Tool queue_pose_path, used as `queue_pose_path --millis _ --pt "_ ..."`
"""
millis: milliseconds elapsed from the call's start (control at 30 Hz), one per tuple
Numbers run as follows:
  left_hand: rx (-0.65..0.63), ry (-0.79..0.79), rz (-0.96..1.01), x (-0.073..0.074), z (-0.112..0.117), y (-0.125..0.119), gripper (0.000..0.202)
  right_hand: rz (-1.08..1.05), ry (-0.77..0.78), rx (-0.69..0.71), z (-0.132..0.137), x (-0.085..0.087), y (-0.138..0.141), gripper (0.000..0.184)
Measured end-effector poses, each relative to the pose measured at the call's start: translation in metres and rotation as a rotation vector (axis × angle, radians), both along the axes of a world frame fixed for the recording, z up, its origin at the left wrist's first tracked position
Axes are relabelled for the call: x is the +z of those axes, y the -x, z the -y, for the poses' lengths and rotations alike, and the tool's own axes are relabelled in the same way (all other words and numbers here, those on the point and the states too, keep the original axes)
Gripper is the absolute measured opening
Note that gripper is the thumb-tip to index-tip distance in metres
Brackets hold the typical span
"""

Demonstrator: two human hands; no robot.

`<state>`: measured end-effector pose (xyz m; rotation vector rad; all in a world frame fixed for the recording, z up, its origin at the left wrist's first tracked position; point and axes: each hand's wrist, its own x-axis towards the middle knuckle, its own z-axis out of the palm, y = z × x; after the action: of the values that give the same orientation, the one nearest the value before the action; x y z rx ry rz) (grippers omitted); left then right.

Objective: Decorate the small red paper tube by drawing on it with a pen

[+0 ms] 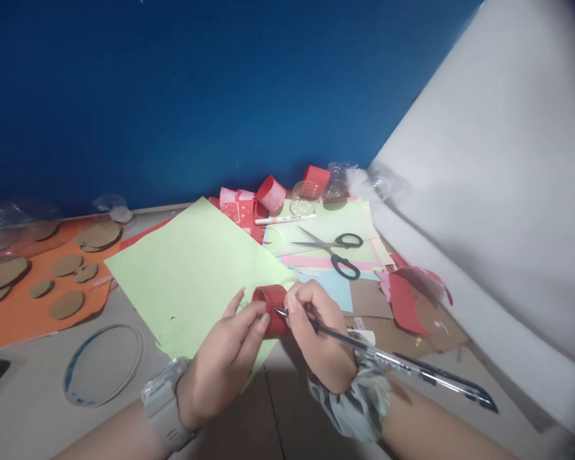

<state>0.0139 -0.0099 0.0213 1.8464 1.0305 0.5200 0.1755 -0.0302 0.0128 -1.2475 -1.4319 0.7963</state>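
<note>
My left hand [234,345] pinches the near left side of a red paper ring [276,327], thumb and fingers at its rim. In my right hand [323,335] is a clear-barrelled pen [388,359], its dark tip touching or very close to the ring's outer side. Fine dark marks show on the ring, too small to make out. Under and behind the ring lies a large light green sheet of paper [186,275]. My left wrist has a watch on it, my right wrist a grey-green scrunchie.
Open scissors [328,246] lie on coloured sheets at the right. Red paper scraps [407,300] rest on brown cardboard. Cardboard discs [67,305] sit on orange paper [14,326], near a tape ring [103,365]. Red rings [271,193] and clear plastic cups [305,197] stand by the blue wall.
</note>
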Motion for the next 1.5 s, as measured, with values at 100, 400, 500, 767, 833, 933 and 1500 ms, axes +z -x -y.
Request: queue_pose_path --millis 100,400,500,767,833,933,1500 --pt "0.013 -0.006 -0.003 -0.0010 0.0006 0.0001 0.024 -0.004 0.004 -0.001 -0.0005 0.0017 0.0007 0.021" --pt "0.010 -0.053 0.031 -0.0050 0.0005 0.0001 0.024 -0.047 0.014 0.011 -0.0003 -0.0005 0.0003 0.023" --pt "0.012 -0.055 0.044 -0.0055 0.0007 0.0000 0.024 -0.029 0.019 0.018 -0.0002 0.0004 0.0003 0.023" --pt "-0.014 -0.025 0.068 -0.0035 -0.0018 -0.0010 0.023 -0.052 0.036 -0.001 -0.0005 -0.0005 0.0011 0.024" --pt "-0.001 -0.024 0.066 -0.0030 -0.0014 -0.0010 0.023 -0.039 0.032 0.025 -0.0007 -0.0003 0.0003 0.024" --pt "0.004 -0.026 0.053 -0.0025 -0.0008 -0.0009 0.024 -0.023 0.047 0.071 -0.0007 0.0002 -0.0012 0.024" --pt "-0.015 -0.009 0.058 -0.0022 -0.0011 -0.0006 0.029 0.010 0.048 0.113 -0.0014 0.0025 -0.0050 0.023"
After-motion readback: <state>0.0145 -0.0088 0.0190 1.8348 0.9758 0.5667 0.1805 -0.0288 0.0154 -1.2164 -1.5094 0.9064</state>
